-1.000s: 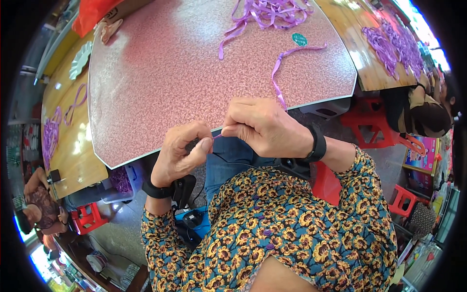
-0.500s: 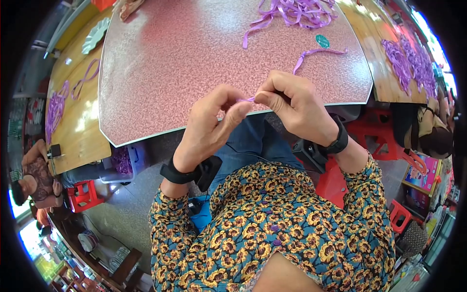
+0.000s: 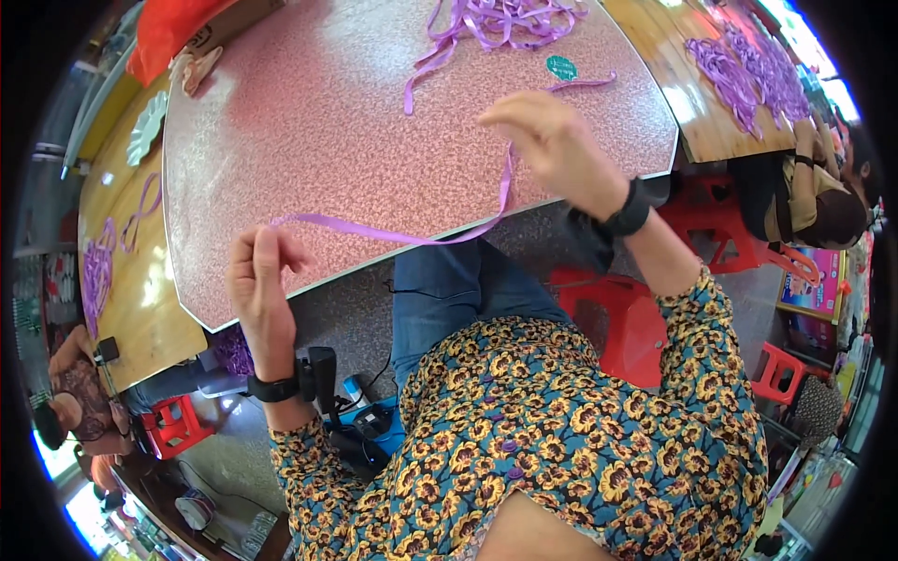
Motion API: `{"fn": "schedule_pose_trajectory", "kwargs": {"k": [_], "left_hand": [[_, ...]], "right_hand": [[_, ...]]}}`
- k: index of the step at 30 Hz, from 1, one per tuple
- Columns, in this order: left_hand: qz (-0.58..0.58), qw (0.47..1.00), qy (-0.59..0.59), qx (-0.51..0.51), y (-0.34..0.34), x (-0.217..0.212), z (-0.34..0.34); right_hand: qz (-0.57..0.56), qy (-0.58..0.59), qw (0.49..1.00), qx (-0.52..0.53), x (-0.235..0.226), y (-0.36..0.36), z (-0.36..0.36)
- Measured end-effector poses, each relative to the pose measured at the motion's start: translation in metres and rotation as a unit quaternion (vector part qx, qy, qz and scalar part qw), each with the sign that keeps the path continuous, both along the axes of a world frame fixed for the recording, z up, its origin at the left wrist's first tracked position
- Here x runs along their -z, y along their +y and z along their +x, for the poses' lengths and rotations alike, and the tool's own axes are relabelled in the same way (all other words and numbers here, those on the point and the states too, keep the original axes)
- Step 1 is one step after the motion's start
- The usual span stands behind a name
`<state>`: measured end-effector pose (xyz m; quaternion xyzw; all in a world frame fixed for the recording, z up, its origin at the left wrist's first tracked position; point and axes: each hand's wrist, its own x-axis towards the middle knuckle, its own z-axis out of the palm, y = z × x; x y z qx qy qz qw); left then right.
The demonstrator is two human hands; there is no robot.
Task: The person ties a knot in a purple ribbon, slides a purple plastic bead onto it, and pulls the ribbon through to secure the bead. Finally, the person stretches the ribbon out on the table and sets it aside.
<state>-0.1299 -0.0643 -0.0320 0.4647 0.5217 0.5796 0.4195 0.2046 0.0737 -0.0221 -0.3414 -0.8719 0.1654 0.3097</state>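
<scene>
A narrow purple ribbon [image 3: 365, 230] runs in a slack curve between my hands, sagging at the table's near edge. One end reaches the fingertips of my left hand [image 3: 264, 290], whose fingers are curled and appear to pinch it; the exact contact is hard to see. My right hand [image 3: 566, 154] is raised over the table's right side, its fingers stretched forward. Beneath it the ribbon rises and passes out of sight behind the fingers. A further piece of ribbon shows beyond that hand on the pink speckled table [image 3: 309, 159].
A purple ribbon heap [image 3: 510, 23] lies at the table's far side, near a round green sticker [image 3: 561, 67]. More ribbons [image 3: 748, 75] cover the wooden table to the right, beside a seated person. Red stools [image 3: 636, 327] stand below. A red bag [image 3: 178, 33] sits far left.
My hands have moved from close together to wide apart, left hand leftward and right hand slightly up. The ribbon now stretches between them. The view has shifted a little.
</scene>
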Motion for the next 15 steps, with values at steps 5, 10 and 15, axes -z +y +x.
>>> {"fn": "schedule_pose_trajectory", "kwargs": {"k": [5, 10, 15], "left_hand": [[0.014, 0.994, 0.021, -0.102, 0.008, -0.002, 0.009], [0.092, 0.988, 0.095, -0.084, 0.014, 0.001, 0.041], [0.149, 0.932, 0.318, 0.089, 0.03, -0.007, 0.086]], "right_hand": [[0.046, -0.085, 0.991, 0.093, 0.024, 0.03, 0.043], [0.001, -0.131, 0.987, 0.094, 0.017, 0.029, 0.04], [-0.042, -0.1, 0.993, 0.042, 0.011, 0.016, 0.033]]}}
